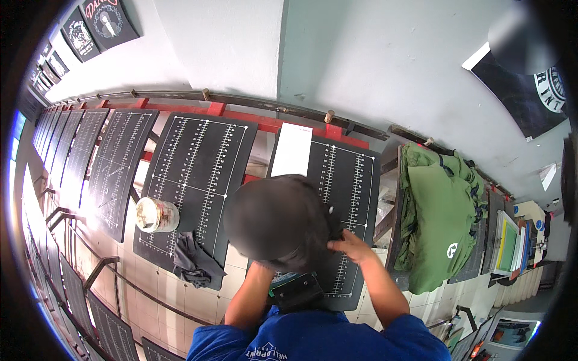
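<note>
— While bunched up like this, where exactly?
— Dark fabric (274, 216): raised over the near end of the black gridded board (352, 174), just below a white sheet (292, 149).
— Grip status?
— Right hand (352, 245): closed on the bundle's right edge, fingers dug into the cloth. Left hand: hidden beneath the bundle; only the left forearm (250, 298) visible, so cannot tell.
— Step in hand?
— Probably gathering or opening the cloth above the board; not yet laid flat.
— Requirements for the next move?
— Locate an edge, spread evenly, align with the white ruler lines, keep clear of the sheet.
— Surroundings?
— Long row of identical boards on a red rail (217, 108); lidded tub (156, 215) and dark rag (194, 262) on the neighbouring board; stacked green shirts (436, 222) to the right; pale wall (361, 54), tiled floor (180, 295).
</note>
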Tool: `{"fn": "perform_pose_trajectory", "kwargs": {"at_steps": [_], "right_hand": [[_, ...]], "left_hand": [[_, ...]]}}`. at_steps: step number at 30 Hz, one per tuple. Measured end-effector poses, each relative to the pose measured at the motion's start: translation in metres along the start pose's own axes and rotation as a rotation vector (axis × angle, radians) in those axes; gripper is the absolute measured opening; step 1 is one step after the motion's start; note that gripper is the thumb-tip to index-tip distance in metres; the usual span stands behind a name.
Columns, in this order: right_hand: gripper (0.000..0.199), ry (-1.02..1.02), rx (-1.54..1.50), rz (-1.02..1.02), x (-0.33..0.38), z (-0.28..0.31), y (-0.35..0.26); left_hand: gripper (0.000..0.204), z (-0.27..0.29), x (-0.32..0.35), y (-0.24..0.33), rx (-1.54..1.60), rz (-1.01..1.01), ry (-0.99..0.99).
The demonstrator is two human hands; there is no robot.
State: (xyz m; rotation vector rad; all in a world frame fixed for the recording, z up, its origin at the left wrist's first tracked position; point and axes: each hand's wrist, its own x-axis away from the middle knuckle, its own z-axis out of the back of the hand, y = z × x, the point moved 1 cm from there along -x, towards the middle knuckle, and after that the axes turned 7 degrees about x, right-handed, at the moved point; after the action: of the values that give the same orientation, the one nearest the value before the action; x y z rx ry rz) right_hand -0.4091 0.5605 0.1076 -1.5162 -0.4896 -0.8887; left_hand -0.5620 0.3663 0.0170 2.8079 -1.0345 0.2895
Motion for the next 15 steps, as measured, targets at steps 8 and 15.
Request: {"fn": "perform_pose_trajectory", "kwargs": {"at_steps": [8, 15], "right_hand": [[0.049, 0.6, 0.742, 0.638, -0.221, 0.073, -0.126], [0.055, 0.628, 0.855, 0.298, -0.324, 0.038, -0.189]], "left_hand": [[0.054, 0.042, 0.12, 0.042, -0.052, -0.106, 0.301], [0.054, 0.064, 0.176, 0.062, -0.097, -0.139, 0.459]]}}
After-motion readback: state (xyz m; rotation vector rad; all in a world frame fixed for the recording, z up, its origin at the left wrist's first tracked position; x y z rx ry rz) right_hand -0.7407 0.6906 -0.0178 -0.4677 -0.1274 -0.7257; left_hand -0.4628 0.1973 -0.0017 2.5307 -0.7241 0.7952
